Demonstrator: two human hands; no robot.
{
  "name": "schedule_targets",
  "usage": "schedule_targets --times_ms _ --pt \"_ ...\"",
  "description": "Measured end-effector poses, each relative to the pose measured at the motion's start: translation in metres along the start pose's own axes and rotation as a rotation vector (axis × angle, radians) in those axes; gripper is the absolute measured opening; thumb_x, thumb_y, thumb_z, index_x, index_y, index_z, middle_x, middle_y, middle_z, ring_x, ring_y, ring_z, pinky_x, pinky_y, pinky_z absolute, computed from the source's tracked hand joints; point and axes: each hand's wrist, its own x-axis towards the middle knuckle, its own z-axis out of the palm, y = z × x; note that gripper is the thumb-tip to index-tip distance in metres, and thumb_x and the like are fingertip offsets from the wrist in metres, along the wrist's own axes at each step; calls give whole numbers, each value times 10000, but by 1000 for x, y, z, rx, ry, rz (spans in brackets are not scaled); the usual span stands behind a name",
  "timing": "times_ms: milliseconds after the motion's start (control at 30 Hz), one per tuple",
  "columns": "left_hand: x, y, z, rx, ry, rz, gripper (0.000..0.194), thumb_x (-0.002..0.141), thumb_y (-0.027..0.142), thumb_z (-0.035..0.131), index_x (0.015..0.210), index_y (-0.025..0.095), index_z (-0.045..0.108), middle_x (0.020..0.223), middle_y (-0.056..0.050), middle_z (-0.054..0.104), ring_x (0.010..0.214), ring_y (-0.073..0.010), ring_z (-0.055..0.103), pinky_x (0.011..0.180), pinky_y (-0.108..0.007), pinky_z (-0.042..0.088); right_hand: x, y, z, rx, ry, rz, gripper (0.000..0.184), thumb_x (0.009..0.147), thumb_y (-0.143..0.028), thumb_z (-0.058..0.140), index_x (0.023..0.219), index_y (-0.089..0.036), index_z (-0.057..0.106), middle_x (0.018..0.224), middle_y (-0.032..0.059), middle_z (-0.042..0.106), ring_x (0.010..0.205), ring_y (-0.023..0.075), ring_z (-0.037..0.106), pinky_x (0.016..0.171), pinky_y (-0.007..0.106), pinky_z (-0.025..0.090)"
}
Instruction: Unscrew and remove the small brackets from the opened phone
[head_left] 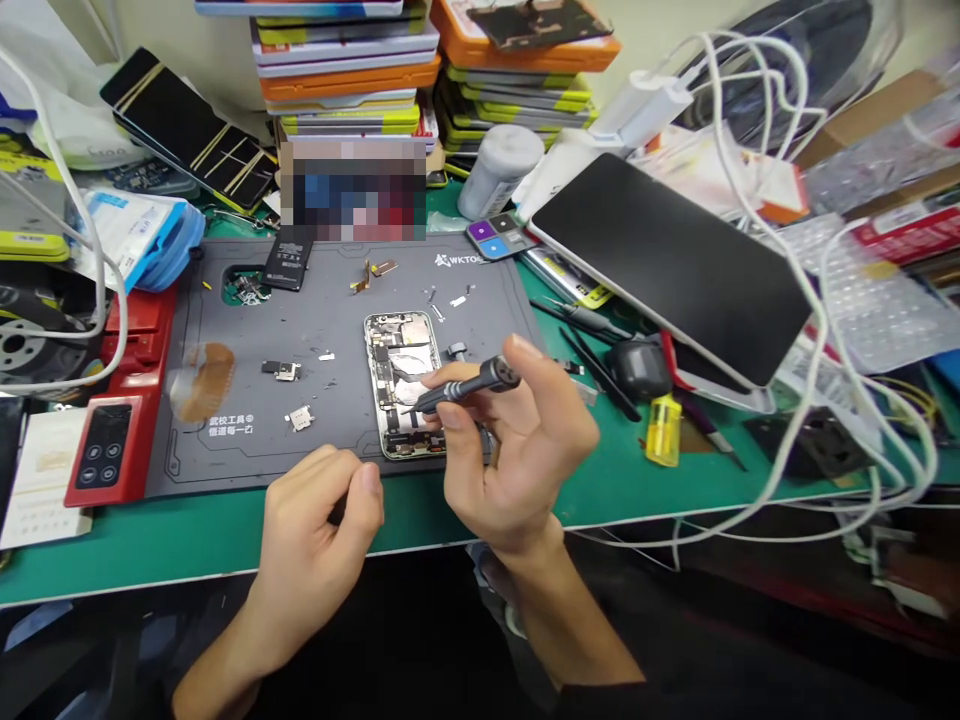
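My right hand (517, 440) grips a dark grey precision screwdriver (469, 385), its tip pointing left over an opened phone (405, 385). The phone lies on the grey work mat (225, 460), its inner boards and pale battery bay exposed; my fingers and the screwdriver cover part of its right side. At the mat's front edge, my left hand (322, 530) is curled into a loose fist, and whether anything is inside it is hidden. Left of the phone lie a small circuit part (282, 370) and a metal bracket (299, 417). A black battery (289, 260) rests near the mat's back edge.
A large dark-screened device (671, 265) leans at the right, with white cables (806, 350) looping beside it. Stacked cases (345, 75) stand at the back. A red device with buttons (112, 440) sits left, and a yellow-handled tool (664, 430) lies right.
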Motion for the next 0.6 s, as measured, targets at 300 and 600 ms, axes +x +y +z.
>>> schedule_targets --times_ms 300,600 --pt "1 -1 2 64 -36 56 423 1140 188 480 718 210 495 660 35 541 647 -121 486 627 -315 370 -5 2 -2 27 -12 -25 826 962 -14 662 1682 -310 385 1268 99 733 1020 226 816 638 328 748" --pt "3 1 2 93 -51 78 407 1135 184 490 729 213 497 660 30 551 650 -129 493 633 -318 368 -3 0 0 68 -2 -23 827 963 -37 692 1686 -311 398 1353 125 714 1014 229 811 610 320 736"
